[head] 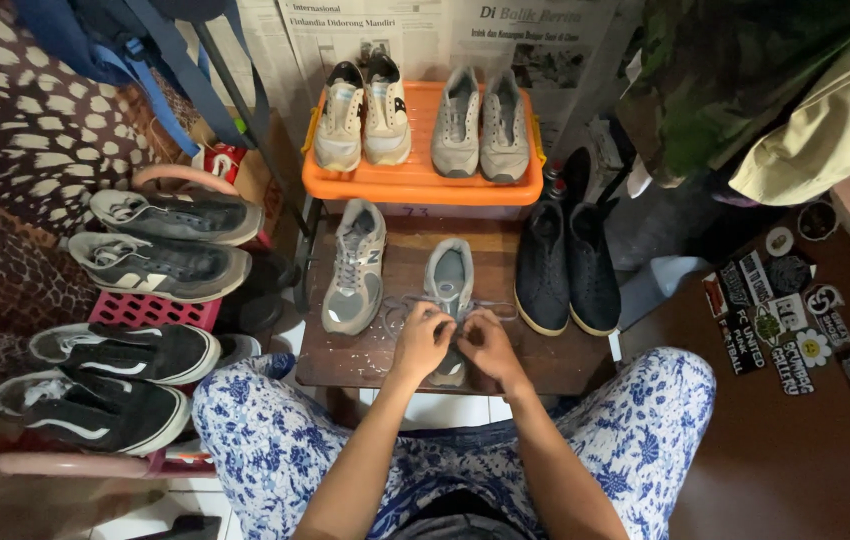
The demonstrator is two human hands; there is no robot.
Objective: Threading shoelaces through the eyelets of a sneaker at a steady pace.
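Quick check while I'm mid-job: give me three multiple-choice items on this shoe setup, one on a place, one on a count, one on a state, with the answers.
1. Where is the grey sneaker that both hands work on?
A. on the orange crate
B. on the brown wooden stool
C. on the pink rack

2. How many shoes stand on the orange crate?
A. two
B. four
C. six

3. What state are that sneaker's laces in?
A. loose, held by the fingers
B. removed
C. tucked inside

Answers:
1 B: it sits on the stool beside its grey mate.
2 B: a cream pair and a grey pair stand there.
3 A: the left hand and right hand pinch lace ends that trail loose.
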